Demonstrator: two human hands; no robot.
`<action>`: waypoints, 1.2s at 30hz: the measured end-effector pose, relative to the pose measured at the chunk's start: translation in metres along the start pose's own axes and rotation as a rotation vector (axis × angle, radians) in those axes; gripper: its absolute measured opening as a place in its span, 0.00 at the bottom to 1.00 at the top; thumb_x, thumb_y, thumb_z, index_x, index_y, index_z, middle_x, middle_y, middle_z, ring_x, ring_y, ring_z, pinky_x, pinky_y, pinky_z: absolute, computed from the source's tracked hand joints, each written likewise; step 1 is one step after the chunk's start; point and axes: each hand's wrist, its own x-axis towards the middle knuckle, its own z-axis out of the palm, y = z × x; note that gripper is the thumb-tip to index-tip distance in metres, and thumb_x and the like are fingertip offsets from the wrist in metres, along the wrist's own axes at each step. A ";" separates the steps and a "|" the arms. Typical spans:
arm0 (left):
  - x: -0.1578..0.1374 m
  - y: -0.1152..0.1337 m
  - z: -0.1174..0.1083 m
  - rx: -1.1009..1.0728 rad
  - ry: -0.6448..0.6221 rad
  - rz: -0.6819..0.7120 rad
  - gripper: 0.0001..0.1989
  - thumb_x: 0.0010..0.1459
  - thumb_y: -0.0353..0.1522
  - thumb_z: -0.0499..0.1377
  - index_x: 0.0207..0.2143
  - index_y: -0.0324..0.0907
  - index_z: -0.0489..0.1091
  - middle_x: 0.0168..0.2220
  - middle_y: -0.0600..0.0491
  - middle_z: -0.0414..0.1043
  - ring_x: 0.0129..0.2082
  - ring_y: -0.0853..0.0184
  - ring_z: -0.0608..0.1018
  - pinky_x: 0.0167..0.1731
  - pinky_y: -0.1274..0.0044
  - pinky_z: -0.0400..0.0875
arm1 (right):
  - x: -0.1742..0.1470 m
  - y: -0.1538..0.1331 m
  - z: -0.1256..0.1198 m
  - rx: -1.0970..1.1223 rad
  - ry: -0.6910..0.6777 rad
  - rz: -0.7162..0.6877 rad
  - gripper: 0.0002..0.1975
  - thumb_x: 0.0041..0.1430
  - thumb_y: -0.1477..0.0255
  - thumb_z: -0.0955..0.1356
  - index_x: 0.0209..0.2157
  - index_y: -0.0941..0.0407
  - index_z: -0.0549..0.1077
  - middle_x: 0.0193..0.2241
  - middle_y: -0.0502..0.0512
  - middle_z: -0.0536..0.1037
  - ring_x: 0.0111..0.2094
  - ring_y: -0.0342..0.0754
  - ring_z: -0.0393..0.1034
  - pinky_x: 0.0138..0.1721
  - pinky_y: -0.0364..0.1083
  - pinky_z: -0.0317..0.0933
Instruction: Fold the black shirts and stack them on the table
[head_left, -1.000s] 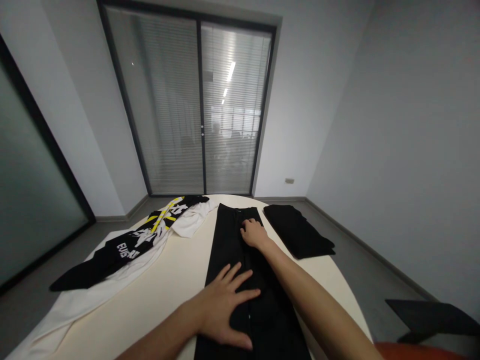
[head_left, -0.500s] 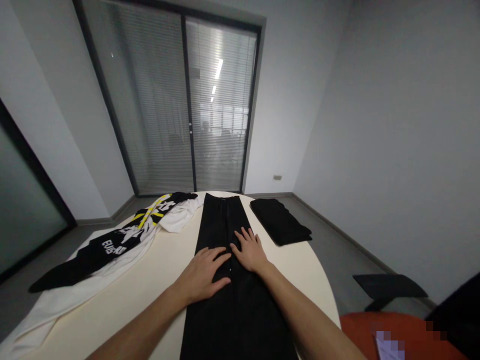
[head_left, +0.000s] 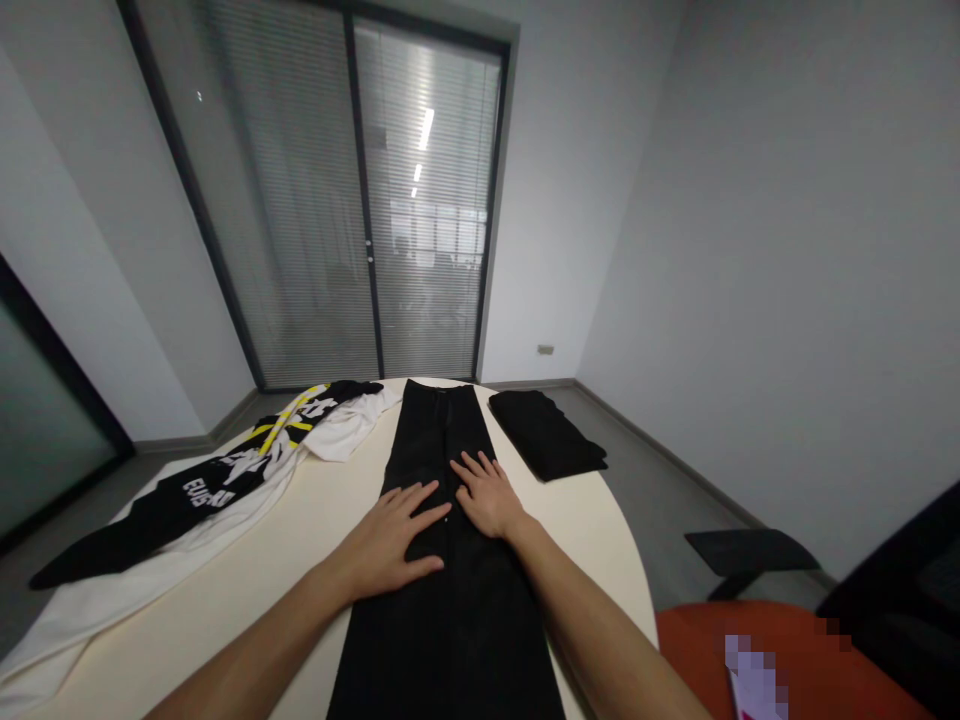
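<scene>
A pair of black trousers lies lengthwise down the table, waistband at the far end and legs running toward me past the lower edge of the view. My left hand rests flat on the left part of the trousers with its fingers spread. Across the centre line, my right hand also lies palm down on the fabric, fingers apart. Neither hand grips the cloth.
A folded black garment lies on the table's right side. On the left is a black, white and yellow printed garment. The cream round table has an orange-seated chair at its right.
The whole view has shifted slightly, so most things sit a little farther left. Both hands stay on the trousers, spread, with only slight movement of the fingers.
</scene>
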 end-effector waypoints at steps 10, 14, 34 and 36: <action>-0.007 0.018 0.004 -0.055 -0.119 0.063 0.37 0.60 0.51 0.57 0.68 0.59 0.50 0.72 0.49 0.42 0.70 0.45 0.48 0.63 0.48 0.48 | 0.001 0.011 -0.011 0.133 0.275 -0.078 0.16 0.62 0.69 0.64 0.50 0.54 0.75 0.53 0.57 0.74 0.57 0.52 0.65 0.61 0.53 0.54; -0.004 0.006 0.007 -0.034 -0.013 0.047 0.34 0.60 0.50 0.58 0.67 0.59 0.53 0.72 0.50 0.43 0.69 0.48 0.53 0.64 0.51 0.50 | -0.010 0.016 -0.015 0.128 0.207 -0.150 0.19 0.64 0.61 0.65 0.51 0.53 0.75 0.54 0.59 0.74 0.56 0.54 0.67 0.60 0.55 0.56; -0.008 0.014 0.000 -0.061 -0.094 0.035 0.30 0.65 0.46 0.54 0.67 0.56 0.54 0.72 0.49 0.41 0.70 0.49 0.48 0.65 0.54 0.49 | -0.024 0.013 -0.018 0.048 -0.047 -0.190 0.36 0.61 0.47 0.63 0.65 0.49 0.60 0.69 0.59 0.53 0.70 0.61 0.41 0.66 0.68 0.29; -0.010 0.014 -0.009 -0.120 -0.141 0.053 0.37 0.60 0.50 0.58 0.68 0.56 0.51 0.72 0.49 0.39 0.70 0.48 0.47 0.65 0.54 0.49 | -0.025 0.014 -0.021 0.057 -0.069 -0.198 0.37 0.60 0.47 0.63 0.65 0.49 0.61 0.68 0.59 0.54 0.69 0.61 0.42 0.66 0.68 0.32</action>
